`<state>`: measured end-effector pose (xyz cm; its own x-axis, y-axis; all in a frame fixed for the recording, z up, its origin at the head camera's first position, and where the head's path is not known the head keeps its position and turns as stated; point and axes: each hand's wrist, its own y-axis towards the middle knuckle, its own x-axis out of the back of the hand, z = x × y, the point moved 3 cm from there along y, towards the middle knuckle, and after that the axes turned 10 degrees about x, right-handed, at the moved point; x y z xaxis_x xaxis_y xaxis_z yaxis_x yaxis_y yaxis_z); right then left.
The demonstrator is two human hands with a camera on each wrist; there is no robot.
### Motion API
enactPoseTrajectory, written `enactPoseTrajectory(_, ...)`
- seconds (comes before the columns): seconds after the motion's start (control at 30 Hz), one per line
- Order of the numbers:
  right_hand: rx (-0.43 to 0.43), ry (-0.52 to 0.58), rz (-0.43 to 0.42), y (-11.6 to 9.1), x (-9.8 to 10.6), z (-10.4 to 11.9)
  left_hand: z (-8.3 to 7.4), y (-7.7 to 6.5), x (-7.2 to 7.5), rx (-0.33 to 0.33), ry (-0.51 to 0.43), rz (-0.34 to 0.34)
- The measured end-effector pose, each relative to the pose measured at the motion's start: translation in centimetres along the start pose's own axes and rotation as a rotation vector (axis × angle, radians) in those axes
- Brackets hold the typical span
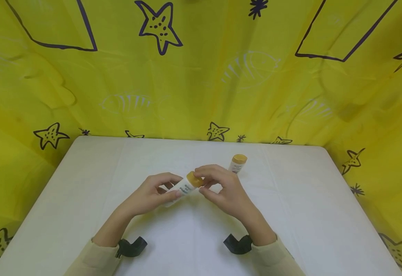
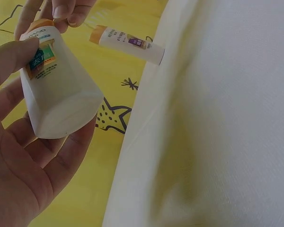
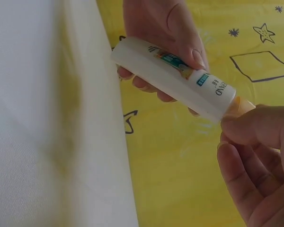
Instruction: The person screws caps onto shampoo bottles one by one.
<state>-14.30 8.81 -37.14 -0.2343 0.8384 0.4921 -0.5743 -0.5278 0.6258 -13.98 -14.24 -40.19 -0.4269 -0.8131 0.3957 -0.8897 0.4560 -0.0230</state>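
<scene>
A white shampoo bottle (image 1: 184, 188) with a golden-orange cap (image 1: 194, 179) is held tilted above the table, its cap end up and to the right. My left hand (image 1: 156, 193) grips the bottle body, thumb on the labelled front and fingers behind. At the other end my right hand (image 1: 228, 191) pinches the cap between thumb and fingers; the right wrist view shows the thumb (image 3: 246, 126) covering part of it. The bottle's flat white base (image 2: 68, 116) faces the left wrist camera. Beyond the right hand, a second shampoo bottle (image 1: 237, 164) stands upright, partly hidden by that hand.
A white cloth covers the table (image 1: 94, 172). Behind it hangs a yellow curtain (image 1: 194, 84) with starfish and fish drawings. Black camera mounts (image 1: 132, 246) are strapped at both wrists, near the cuffs of the pale sleeves (image 1: 95, 260).
</scene>
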Motion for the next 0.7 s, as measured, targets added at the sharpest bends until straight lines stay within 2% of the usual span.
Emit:
enactPoseTrajectory(0.23, 0.01, -0.022, 0.025, 0.06, 0.11, 0.07, 0.06, -0.05, 0.03, -0.022, -0.021, 0.011)
enactPoseTrajectory(0.47, 0.016, -0.063, 0.008, 0.03, 0.17, 0.08, -0.06, -0.09, -0.35, -0.035, -0.022, 0.047)
enactPoseTrajectory(0.7, 0.037, 0.001, -0.01, 0.02, 0.0, -0.02, -0.07, -0.09, -0.5, -0.04, -0.009, 0.055)
